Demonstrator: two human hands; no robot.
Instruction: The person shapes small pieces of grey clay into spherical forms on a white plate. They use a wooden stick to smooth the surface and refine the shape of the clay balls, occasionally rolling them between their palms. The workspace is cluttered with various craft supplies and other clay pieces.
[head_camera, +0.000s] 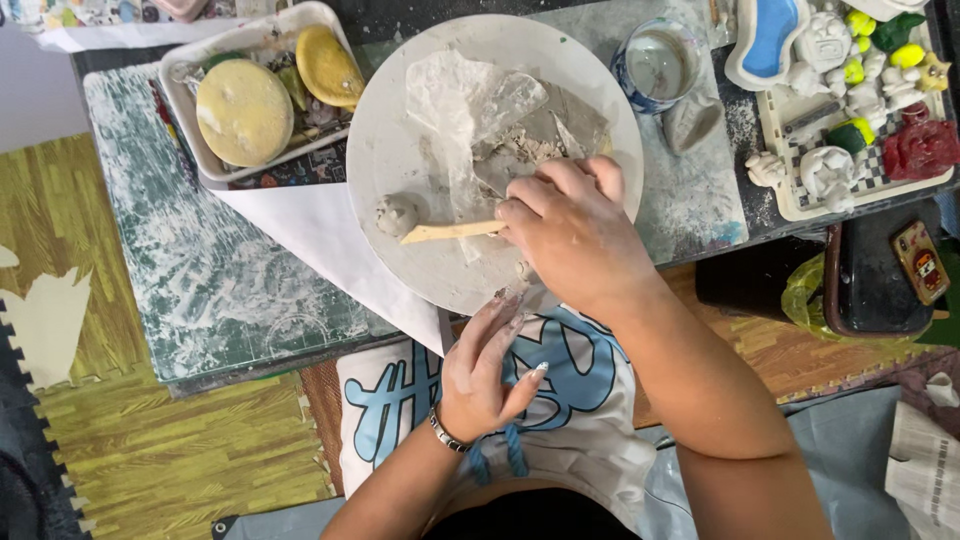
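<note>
While the right hand (572, 232) is closed in a pinch on a wooden tool (455, 232), the tool's long axis runs almost level, out to the left of the fingers (520, 212), and its pale tip ends just beside a small clay lump (396, 214). This lump sits a little up and left of the tip; I cannot tell if they touch. The right hand is clearly the nearer one to it. Just behind the knuckles lies a torn, flattened sheet of clay (470, 105), all on a round white board (385, 150). The left hand (487, 365) is below, fingers loosely bent and holding nothing, its fingertips at the near rim of the board. Farther out, up and right of the fingers stands a cup (657, 62) of cloudy water, then a tray of small painted figures (850, 160). Far up and left is a tray (215, 172) with yellow sponges (245, 110). Nothing stands between tool tip and lump.
</note>
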